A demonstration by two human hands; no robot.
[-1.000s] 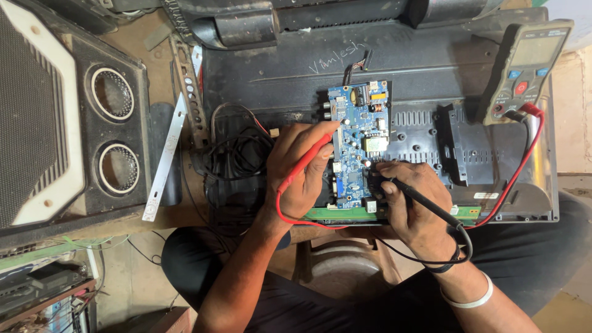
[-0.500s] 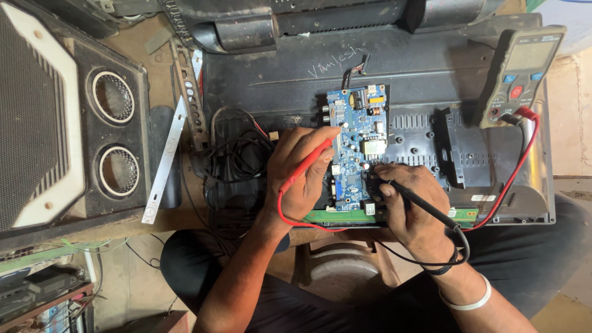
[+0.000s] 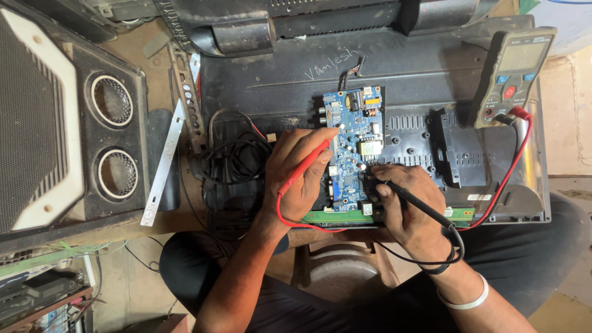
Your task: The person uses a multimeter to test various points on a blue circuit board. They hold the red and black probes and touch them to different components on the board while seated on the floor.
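Note:
A blue circuit board (image 3: 356,129) lies on the dark back panel of a flat screen set (image 3: 431,80). My left hand (image 3: 299,176) grips a red test probe (image 3: 308,165), its tip at the board's left edge. My right hand (image 3: 410,206) grips a black test probe (image 3: 414,200), its tip pressed to the board's lower right part. Red and black leads run from the probes to a grey multimeter (image 3: 513,68) leaning at the upper right.
A black speaker box (image 3: 74,123) with two round drivers stands at the left. A tangle of black cable (image 3: 237,157) lies beside my left hand. A white strip (image 3: 163,166) leans near the speaker. A round stool top (image 3: 336,274) shows between my legs.
Both hands keep their probes on the board; the view has shifted slightly, and the right hand's probe tip has barely moved.

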